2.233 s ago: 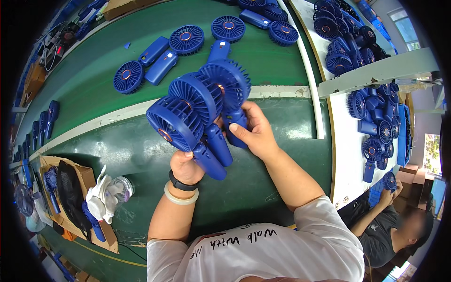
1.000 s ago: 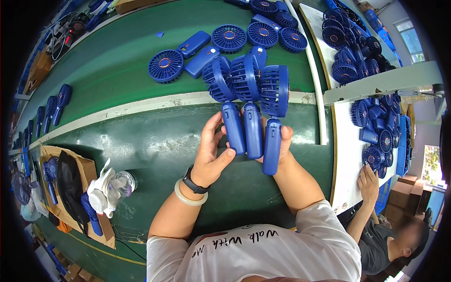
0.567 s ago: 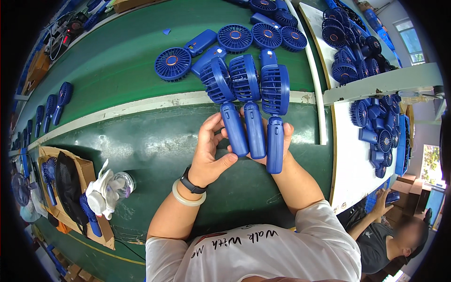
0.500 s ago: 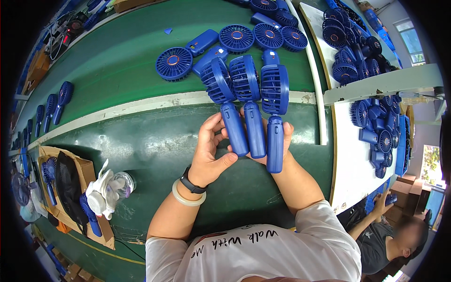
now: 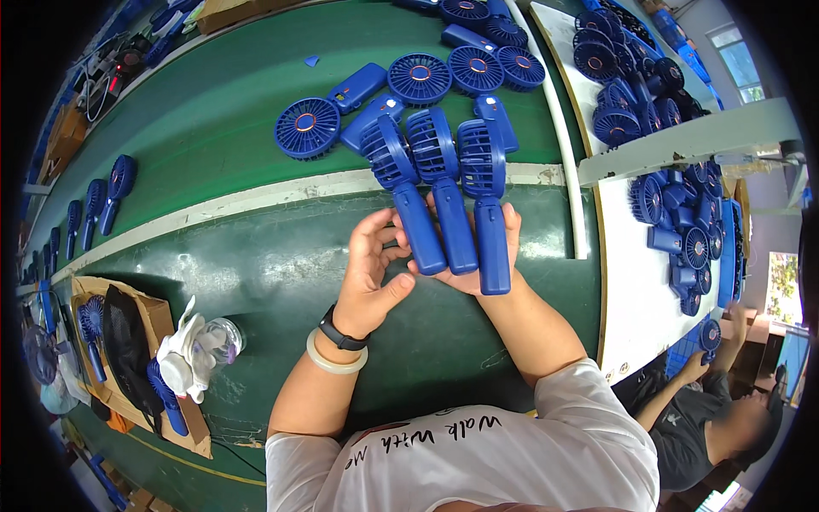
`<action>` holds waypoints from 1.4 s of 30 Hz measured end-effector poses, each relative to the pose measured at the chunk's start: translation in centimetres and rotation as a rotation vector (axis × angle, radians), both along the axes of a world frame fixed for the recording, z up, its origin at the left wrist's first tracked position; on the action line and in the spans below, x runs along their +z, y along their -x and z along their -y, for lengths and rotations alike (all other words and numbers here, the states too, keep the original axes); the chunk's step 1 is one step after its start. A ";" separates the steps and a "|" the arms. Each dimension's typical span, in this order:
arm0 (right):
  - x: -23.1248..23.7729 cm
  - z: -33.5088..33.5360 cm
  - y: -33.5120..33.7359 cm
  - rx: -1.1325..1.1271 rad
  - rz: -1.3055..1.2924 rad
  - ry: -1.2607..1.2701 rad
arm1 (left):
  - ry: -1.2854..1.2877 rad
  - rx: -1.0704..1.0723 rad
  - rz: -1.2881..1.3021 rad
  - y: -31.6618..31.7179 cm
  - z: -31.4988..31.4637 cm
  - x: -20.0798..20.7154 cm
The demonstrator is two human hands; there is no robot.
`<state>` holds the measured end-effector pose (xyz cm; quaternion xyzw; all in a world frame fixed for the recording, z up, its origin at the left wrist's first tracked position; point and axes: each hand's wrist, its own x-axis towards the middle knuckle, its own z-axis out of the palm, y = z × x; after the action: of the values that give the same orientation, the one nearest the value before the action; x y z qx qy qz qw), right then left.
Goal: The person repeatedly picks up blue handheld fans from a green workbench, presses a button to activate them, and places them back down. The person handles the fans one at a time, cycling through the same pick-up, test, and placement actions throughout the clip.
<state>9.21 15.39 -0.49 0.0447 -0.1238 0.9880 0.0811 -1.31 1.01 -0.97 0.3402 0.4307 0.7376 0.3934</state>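
Three blue handheld fans are bunched side by side in front of me: a left fan [image 5: 420, 235], a middle fan [image 5: 456, 232] and a right fan [image 5: 492, 247]. Their round cages point away from me and their handles toward me. My right hand [image 5: 512, 235] is closed around the handles from beneath and the right side, its palm partly hidden by them. Beside the left fan's handle is my left hand [image 5: 367, 277], fingers loosely bent and apart, thumb spread. Its fingertips come close to that handle; whether they touch it I cannot tell.
Beyond a pale strip [image 5: 256, 207], several fans [image 5: 420, 78] lie on a green surface [image 5: 213, 128]. A white board [image 5: 627, 316] at right carries many fans. At left are a cardboard tray [image 5: 158, 311], white gloves [image 5: 189, 354] and a clear cup [image 5: 223, 340]. A co-worker [image 5: 695, 431] is at lower right.
The three fans have tilted, and their handle ends have come up slightly. My left hand has shifted a little left, its thumb farther from the handles. The co-worker's arms have moved, with a fan raised.
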 end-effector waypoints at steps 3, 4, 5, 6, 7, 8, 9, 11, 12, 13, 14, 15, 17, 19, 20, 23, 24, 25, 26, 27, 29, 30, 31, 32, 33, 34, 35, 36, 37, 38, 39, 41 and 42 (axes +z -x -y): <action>0.6 -0.5 -0.3 -0.022 0.065 -0.002 | -0.022 0.026 0.050 0.0 -0.4 0.2; 1.1 -0.7 -0.4 -0.040 0.095 -0.022 | -0.013 0.032 0.058 -0.1 -0.6 0.4; 1.7 -0.8 -0.8 -0.063 0.125 -0.042 | -0.005 0.034 0.066 -0.3 -0.8 0.5; 3.2 -0.5 -1.0 -0.099 0.208 -0.080 | -0.005 0.040 0.070 -0.1 -0.6 0.3; 4.4 -0.4 -1.9 -0.125 0.267 -0.213 | 0.017 0.038 0.055 0.0 -0.5 0.1; 5.6 -0.3 -3.1 -0.153 0.328 -0.345 | 0.039 0.034 0.040 0.3 -0.4 -0.1; 6.7 -0.1 -4.7 -0.181 0.400 -0.473 | 0.063 0.029 0.031 0.3 -0.3 -0.2; 9.9 0.8 -8.3 -0.294 0.525 -0.561 | 0.080 0.018 0.044 0.1 -0.5 -0.3; 10.6 0.7 -10.4 -0.335 0.607 -0.670 | 0.091 0.013 0.038 0.2 -0.4 -0.3; 10.9 0.4 -12.4 -0.368 0.688 -0.773 | 0.108 0.015 0.032 0.2 -0.4 -0.4; 11.0 0.0 -14.0 -0.441 0.749 -0.899 | 0.126 0.033 0.022 0.0 -0.4 -0.3; 11.1 -0.5 -15.6 -0.516 0.806 -1.025 | 0.133 0.033 0.004 -0.1 -0.5 -0.3; 10.6 -1.8 -19.5 -0.587 1.036 -1.172 | 0.142 0.039 -0.023 -0.4 -0.6 -0.5; 9.9 -2.7 -22.6 -0.701 1.246 -1.305 | 0.160 0.051 -0.066 -0.6 -0.8 -0.7; 8.7 -3.4 -24.7 -0.716 1.405 -1.467 | 0.170 0.065 -0.084 -0.7 -0.8 -0.7; 7.5 -4.8 -28.7 -0.643 1.702 -1.922 | 0.232 0.125 -0.225 -1.1 -0.9 -1.1; 7.2 -5.3 -29.6 -0.635 1.710 -1.967 | 0.246 0.172 -0.261 -1.5 -1.0 -1.2; 7.0 -5.7 -30.5 -0.643 1.715 -2.012 | 0.247 0.199 -0.371 -1.8 -1.1 -1.3; 6.8 -6.6 -31.3 -0.693 1.728 -1.993 | 0.258 0.195 -0.469 -2.0 -1.0 -1.0; 7.0 -7.2 -31.0 -0.743 1.736 -1.972 | 0.272 0.194 -0.569 -2.2 -1.0 -0.3; 7.5 -7.2 -30.6 -0.827 1.932 -2.260 | 0.287 0.167 -0.643 -2.3 -0.7 0.7; 8.3 -6.5 -28.8 -0.932 2.006 -2.375 | 0.288 0.168 -0.662 -2.2 -0.6 0.8; 9.2 -5.5 -26.6 -1.039 2.084 -2.486 | 0.291 0.165 -0.678 -2.1 -0.5 0.8; 9.9 -4.8 -24.6 -1.186 1.849 -2.444 | 0.312 0.158 -0.644 -2.0 -0.4 0.7; 9.8 -4.6 -23.0 -1.259 1.551 -2.473 | 0.311 0.155 -0.605 -1.9 -0.5 0.7; 9.9 -3.9 -20.2 -1.151 1.386 -2.400 | 0.317 0.153 -0.572 -1.7 -0.4 0.6; 8.9 -3.5 -17.7 -1.066 1.261 -2.407 | 0.318 0.148 -0.537 -1.6 -0.5 0.5; 8.0 -3.3 -15.4 -0.949 1.143 -2.392 | 0.308 0.136 -0.532 -1.5 -0.5 0.3; 7.7 -3.3 -13.0 -0.766 1.068 -2.201 | 0.296 0.126 -0.529 -1.3 -0.4 0.1; 6.7 -3.6 -11.0 -0.727 0.935 -2.224 | 0.286 0.117 -0.529 -1.2 -0.4 -0.1; 5.8 -4.3 -9.1 -0.698 0.832 -2.201 | 0.286 0.135 -0.426 -1.1 -0.4 -0.2; 5.1 -5.6 -5.2 -0.681 0.775 -2.218 | 0.274 0.170 -0.218 -1.2 -0.6 -0.3; 4.7 -6.5 -3.0 -0.676 0.740 -2.235 | 0.269 0.180 -0.240 -0.8 -0.3 -0.6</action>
<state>12.17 21.86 4.20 -0.2282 -0.9246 0.2206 0.2106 -0.49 1.34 -1.55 0.3302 0.5979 0.6597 0.3135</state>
